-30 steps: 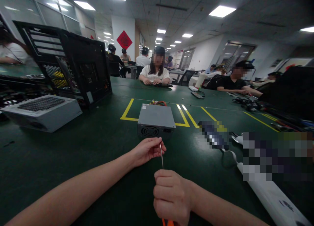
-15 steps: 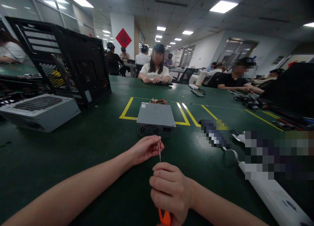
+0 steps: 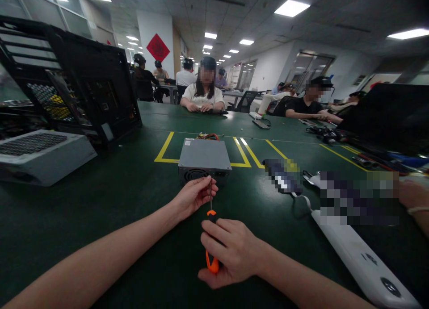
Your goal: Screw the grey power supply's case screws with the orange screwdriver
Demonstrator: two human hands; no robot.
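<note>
An orange and black screwdriver (image 3: 212, 260) points away from me, its thin metal shaft toward the power supply. Round its handle are the fingers of my right hand (image 3: 234, 251), with the thumb below. My left hand (image 3: 196, 197) is closed in a pinch at the far end of the shaft; whether a small screw is there too, I cannot make out. Just beyond these fingertips lies a grey power supply (image 3: 205, 153), its fan and socket side facing me, partly covered by my left hand. Coloured cables (image 3: 209, 136) show behind it.
To the left stand a black computer case (image 3: 110, 88) and another power supply (image 3: 70, 159). On the right lie a white device (image 3: 355, 255) and a blurred-out object (image 3: 283, 177). Another person's hand (image 3: 414, 195) is at the right edge. Yellow tape (image 3: 164, 148) marks the green table.
The view has swung slightly right. My right hand has loosened and shifted its grip, so more of the screwdriver's handle shows. Another person's hand has appeared at the right.
</note>
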